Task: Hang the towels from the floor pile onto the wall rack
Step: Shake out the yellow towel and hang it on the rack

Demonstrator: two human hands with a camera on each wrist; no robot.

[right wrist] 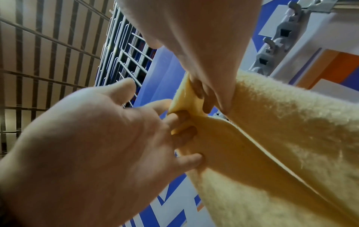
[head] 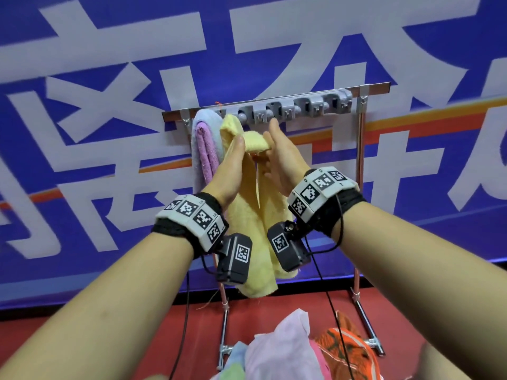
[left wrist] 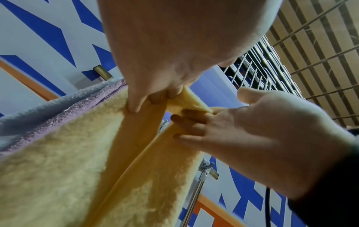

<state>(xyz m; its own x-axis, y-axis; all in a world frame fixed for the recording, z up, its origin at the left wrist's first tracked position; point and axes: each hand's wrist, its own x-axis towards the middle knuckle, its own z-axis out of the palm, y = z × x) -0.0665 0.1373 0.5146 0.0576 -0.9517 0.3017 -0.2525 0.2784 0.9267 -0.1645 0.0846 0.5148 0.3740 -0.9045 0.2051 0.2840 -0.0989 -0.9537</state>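
A yellow towel (head: 255, 223) hangs in front of the wall rack (head: 296, 106), a metal bar with a strip of grey hooks. Its top corner reaches up beside the blue-and-purple towel (head: 204, 144), which hangs at the rack's left end. Whether that corner is on a hook is hidden. My left hand (head: 230, 165) grips a fold of the yellow towel (left wrist: 77, 169), fingers (left wrist: 136, 106) curled into it. My right hand (head: 279, 157) holds the neighbouring fold, its fingers (right wrist: 204, 98) pinching the yellow towel (right wrist: 281, 122). Both thumbs point upward.
On the red floor below lies the pile (head: 288, 346): a pale pink cloth, an orange towel (head: 345, 349) and other coloured pieces. The rack's metal legs (head: 365, 319) stand on either side of it. Several grey hooks (right wrist: 276, 50) to the right carry nothing. A blue banner covers the wall.
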